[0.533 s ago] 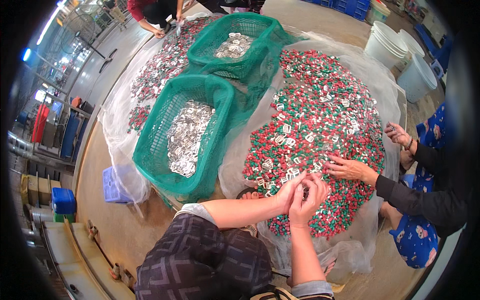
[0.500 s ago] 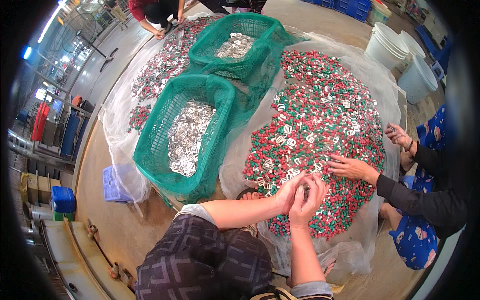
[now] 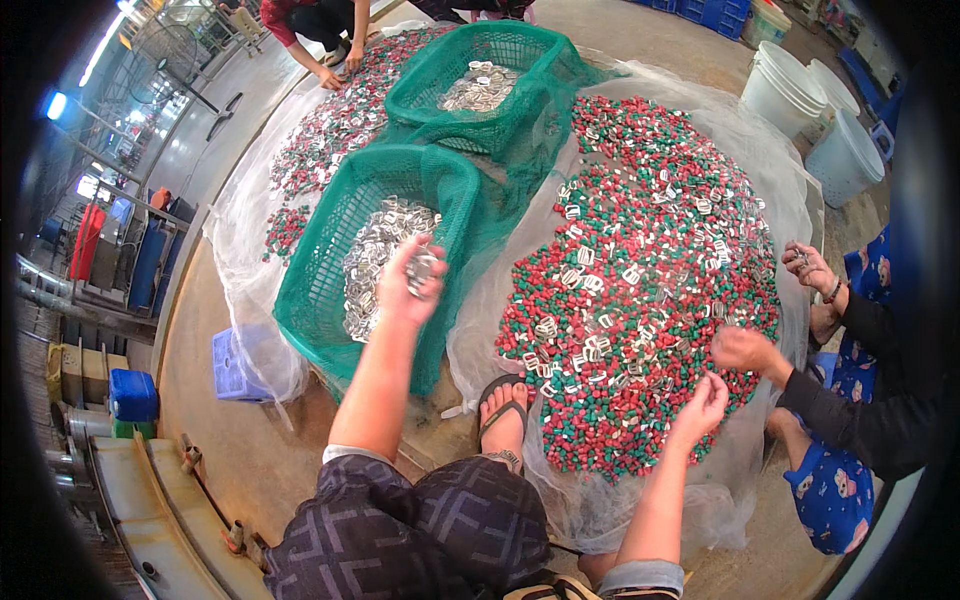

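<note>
My left hand (image 3: 405,290) is curled around several silver metal buckles (image 3: 422,272), over the right part of the near green basket (image 3: 300,300). Flat slotted buckles (image 3: 375,250) of the same kind lie heaped in that basket. Low over the near right edge of a spread pile of red and green pellets (image 3: 590,430) is my right hand (image 3: 700,408), fingers drawn together; I cannot make out anything in them. More pale buckles (image 3: 592,283) lie scattered among the pellets.
Beyond stands a second green basket (image 3: 400,105) with buckles, net draped over both. At right, a co-worker's hand (image 3: 745,350) hovers over the pile; their other hand (image 3: 810,268) holds small pieces. Another person (image 3: 330,75) works at the far left. White buckets (image 3: 785,90) stand far right.
My hands were together over the pile; now they are apart. The left has moved left over the basket with the buckles, the right slightly right. The co-worker's nearer hand has shifted right.
</note>
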Demonstrator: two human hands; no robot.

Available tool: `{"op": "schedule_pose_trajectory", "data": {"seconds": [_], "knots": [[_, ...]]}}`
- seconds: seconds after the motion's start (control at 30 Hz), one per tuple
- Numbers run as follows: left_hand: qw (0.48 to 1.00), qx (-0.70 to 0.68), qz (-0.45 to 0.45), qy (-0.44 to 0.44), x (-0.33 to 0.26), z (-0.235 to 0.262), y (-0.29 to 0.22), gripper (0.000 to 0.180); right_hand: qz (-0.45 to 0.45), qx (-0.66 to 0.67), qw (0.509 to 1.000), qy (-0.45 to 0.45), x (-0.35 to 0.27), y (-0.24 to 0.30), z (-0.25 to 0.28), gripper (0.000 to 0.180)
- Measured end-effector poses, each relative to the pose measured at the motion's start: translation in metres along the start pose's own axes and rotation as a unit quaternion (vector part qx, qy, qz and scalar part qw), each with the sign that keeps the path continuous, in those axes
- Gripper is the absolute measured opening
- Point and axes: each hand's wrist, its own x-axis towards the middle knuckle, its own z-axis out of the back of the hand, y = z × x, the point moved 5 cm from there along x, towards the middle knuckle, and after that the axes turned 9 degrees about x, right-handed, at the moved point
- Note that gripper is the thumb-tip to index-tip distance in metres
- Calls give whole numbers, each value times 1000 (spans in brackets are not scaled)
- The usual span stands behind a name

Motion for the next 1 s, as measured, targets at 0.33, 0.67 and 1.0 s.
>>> {"op": "schedule_pose_trajectory", "data": {"seconds": [0.33, 0.67, 1.0], "knots": [[608, 765, -62, -205, 101, 196, -91, 20, 33, -145, 987, 63, 4, -3, 18, 12], [628, 757, -75, -167, 158, 218, -72, 25, 116, -282, 939, 161, 3, 9, 19, 8], [517, 836, -45, -179, 141, 193, -74, 18, 104, -289, 933, 189, -9, 21, -13, 7]]}}
